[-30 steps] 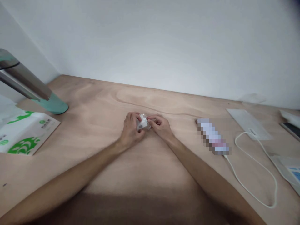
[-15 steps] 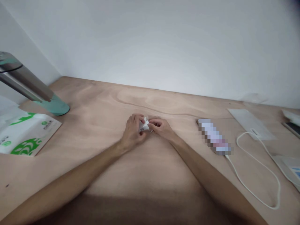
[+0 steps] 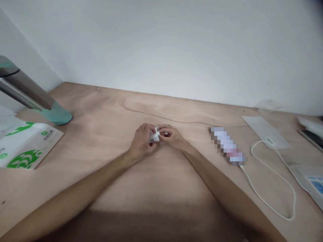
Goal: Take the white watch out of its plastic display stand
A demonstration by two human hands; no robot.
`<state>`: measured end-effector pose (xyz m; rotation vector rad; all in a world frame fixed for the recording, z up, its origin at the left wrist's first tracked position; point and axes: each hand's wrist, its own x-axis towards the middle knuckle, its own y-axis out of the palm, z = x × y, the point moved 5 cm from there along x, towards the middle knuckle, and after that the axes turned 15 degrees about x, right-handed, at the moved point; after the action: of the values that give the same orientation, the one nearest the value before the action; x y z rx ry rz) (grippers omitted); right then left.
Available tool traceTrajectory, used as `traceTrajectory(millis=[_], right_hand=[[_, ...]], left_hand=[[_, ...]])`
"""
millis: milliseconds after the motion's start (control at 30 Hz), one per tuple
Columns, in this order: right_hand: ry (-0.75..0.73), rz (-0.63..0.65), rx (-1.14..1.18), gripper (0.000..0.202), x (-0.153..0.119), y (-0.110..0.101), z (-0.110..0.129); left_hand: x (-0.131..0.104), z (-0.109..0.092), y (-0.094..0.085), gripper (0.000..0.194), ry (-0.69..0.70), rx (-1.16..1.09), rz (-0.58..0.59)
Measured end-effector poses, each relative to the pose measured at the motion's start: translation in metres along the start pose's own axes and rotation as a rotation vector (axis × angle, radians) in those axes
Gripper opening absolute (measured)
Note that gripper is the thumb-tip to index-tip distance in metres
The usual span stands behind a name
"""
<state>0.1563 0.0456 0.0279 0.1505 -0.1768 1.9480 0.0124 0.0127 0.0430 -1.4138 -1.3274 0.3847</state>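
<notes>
Small white object [image 3: 154, 135] between both hands

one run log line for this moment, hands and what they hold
left hand: grip on small white item | right hand: pinching same item | surface: wooden table | nearby: white cable at right

1. There is only one view, from a camera on the person's head.
2. It looks forward and down on a wooden table [image 3: 161, 188]; a white wall [image 3: 161, 43] fills the upper frame.
3. Both forearms enter from the bottom edge, quite near.
</notes>
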Motion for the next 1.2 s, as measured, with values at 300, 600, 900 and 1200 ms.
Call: traceTrajectory(millis=[300,600,900,1200], right_hand=[[0.010,-0.439,0.025,0.022,-0.003,-0.023,-0.008],[0.089,-0.617,0.337,0.032,-0.007,-0.033,-0.006],[0.109,-0.454,0.309,0.037,-0.005,-0.024,-0.007],[0.055,-0.329,0.349,0.044,-0.007,-0.017,0.000]], left_hand=[[0.000,0.003,0.000,0.048,-0.130,0.108,0.035],[-0.002,-0.005,0.002,0.041,-0.105,0.164,0.167],[-0.001,-0.001,0.007,0.030,-0.166,0.071,0.207],[0.003,-0.006,0.002,0.030,-0.046,0.026,0.224]])
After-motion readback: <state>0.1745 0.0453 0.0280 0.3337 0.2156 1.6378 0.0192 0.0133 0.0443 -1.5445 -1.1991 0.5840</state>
